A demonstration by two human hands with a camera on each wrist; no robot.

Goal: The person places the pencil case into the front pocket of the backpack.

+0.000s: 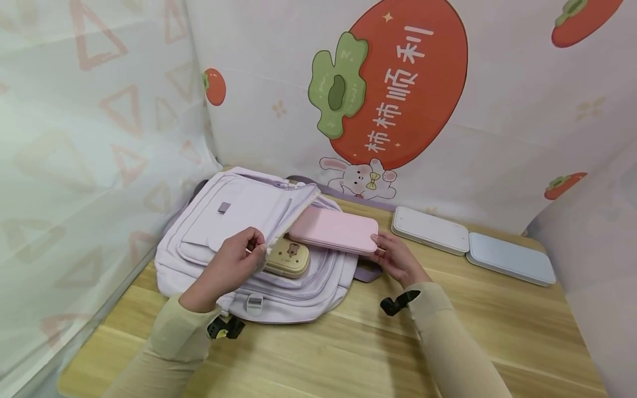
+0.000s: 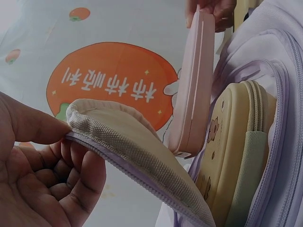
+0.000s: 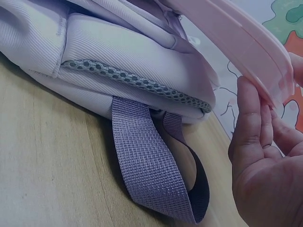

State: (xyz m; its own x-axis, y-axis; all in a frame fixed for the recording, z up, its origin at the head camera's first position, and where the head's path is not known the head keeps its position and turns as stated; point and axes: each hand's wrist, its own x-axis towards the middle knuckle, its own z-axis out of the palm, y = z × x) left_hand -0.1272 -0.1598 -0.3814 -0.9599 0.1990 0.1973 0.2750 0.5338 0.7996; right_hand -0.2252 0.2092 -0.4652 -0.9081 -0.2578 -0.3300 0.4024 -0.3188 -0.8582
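Observation:
A lavender backpack point(image 1: 318, 304) lies on the table with its front pocket unzipped. My left hand point(image 1: 234, 265) pinches the zippered edge of the pocket flap point(image 2: 137, 146) and holds it lifted. Inside the pocket sits a yellow zippered case point(image 1: 293, 258) with small bear pictures; the left wrist view shows its green side point(image 2: 248, 175). By its right end, my right hand point(image 1: 395, 257) grips a flat pink case point(image 1: 338, 226), thumb on one face and fingers on the other. The pink case's left end is at the pocket opening, above the yellow case.
To the right on the wooden table point(image 1: 318, 365) lie a white flat case point(image 1: 430, 228) and a light blue one point(image 1: 510, 258), end to end. A purple strap loop point(image 3: 147, 161) sticks out from the backpack's side. Printed cloth walls point(image 1: 269, 72) stand behind and at the sides.

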